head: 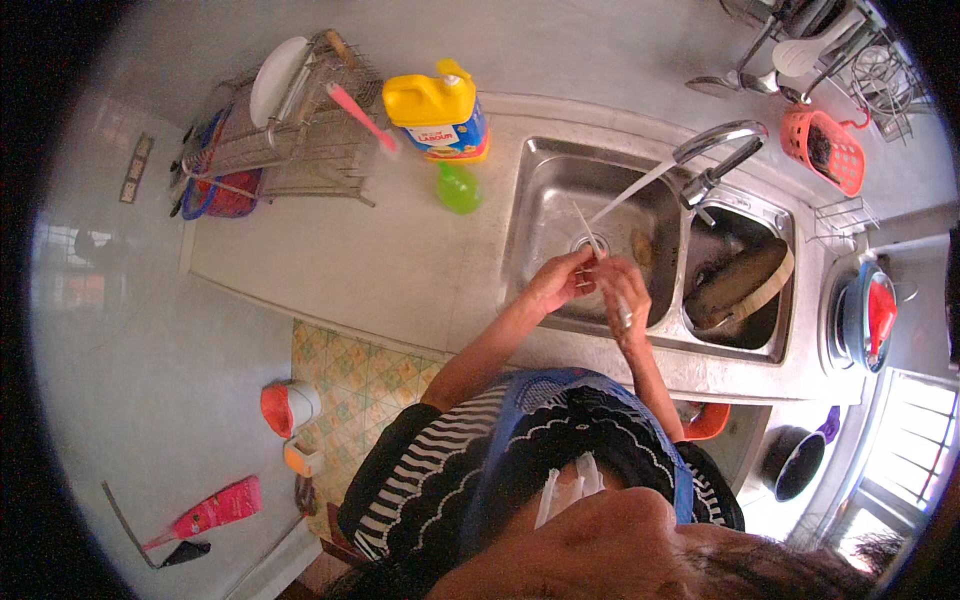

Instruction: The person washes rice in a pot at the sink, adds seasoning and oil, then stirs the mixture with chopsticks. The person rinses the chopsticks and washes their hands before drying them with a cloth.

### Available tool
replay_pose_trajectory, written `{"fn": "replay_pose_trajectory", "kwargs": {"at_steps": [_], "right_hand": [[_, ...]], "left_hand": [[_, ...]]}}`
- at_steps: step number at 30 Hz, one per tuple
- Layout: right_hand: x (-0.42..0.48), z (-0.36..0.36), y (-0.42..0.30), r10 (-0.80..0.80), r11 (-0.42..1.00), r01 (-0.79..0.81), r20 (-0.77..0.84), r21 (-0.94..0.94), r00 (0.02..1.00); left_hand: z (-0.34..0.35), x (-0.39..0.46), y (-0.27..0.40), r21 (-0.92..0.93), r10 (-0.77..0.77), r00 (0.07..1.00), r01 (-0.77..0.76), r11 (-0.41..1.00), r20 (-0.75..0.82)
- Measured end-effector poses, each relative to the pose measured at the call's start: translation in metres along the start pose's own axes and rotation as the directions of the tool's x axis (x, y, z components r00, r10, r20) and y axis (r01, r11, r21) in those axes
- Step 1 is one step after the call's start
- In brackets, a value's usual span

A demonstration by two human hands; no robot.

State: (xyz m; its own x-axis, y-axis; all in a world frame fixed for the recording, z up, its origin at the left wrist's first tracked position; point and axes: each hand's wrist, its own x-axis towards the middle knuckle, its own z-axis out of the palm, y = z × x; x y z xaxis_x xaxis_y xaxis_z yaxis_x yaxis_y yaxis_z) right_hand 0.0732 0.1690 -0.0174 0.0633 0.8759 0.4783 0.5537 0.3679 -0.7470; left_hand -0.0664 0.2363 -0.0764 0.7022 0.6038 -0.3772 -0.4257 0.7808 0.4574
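Observation:
My right hand [626, 292] is closed around the handle of a knife [585, 223], whose thin blade points up and left over the left sink basin [551, 176]. My left hand [561, 281] is beside it, fingers curled close to the base of the blade; whether they grip it cannot be told. A stream of water [634, 191] runs from the curved chrome faucet [720, 131] into the basin, close to the blade. Something brownish [643, 247] lies on the basin's floor. In the right basin, a dark round pan or lid with a pale rim [739, 289] leans on its side.
A yellow and blue detergent jug [435, 112], a green bottle [457, 189] and a pink-handled brush [360, 116] stand or lie left of the sink. Farther left is a wire dish rack [315, 150]. A coral basket [823, 150] and utensils hang at the upper right; stacked basins [855, 319] sit right.

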Motion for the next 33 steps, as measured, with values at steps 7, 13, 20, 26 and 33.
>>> {"fn": "replay_pose_trajectory", "kwargs": {"at_steps": [7,13,20,26,33], "right_hand": [[-0.032,0.011,0.01,-0.179,0.966,0.222,0.275,-0.131,0.944],[-0.033,0.012,0.013,-0.167,0.982,0.181,0.207,-0.049,0.964],[-0.009,-0.005,-0.002,0.288,0.935,-0.284,0.014,0.212,0.958],[0.029,-0.011,0.01,0.365,0.892,-0.365,0.05,0.267,0.93],[0.14,0.032,0.007,0.236,0.768,-0.372,0.309,0.521,0.921]], "left_hand": [[-0.015,0.0,-0.013,0.044,0.009,0.98,-0.001,0.999,-0.198],[-0.002,-0.012,-0.01,0.106,0.037,0.975,-0.014,0.994,-0.217],[-0.001,-0.02,0.034,0.672,0.262,0.948,-0.074,0.737,-0.183],[0.004,-0.027,0.171,0.905,0.874,0.482,-0.341,0.254,-0.064],[0.025,-0.016,0.276,0.72,0.773,0.208,0.283,-0.634,0.599]]}}
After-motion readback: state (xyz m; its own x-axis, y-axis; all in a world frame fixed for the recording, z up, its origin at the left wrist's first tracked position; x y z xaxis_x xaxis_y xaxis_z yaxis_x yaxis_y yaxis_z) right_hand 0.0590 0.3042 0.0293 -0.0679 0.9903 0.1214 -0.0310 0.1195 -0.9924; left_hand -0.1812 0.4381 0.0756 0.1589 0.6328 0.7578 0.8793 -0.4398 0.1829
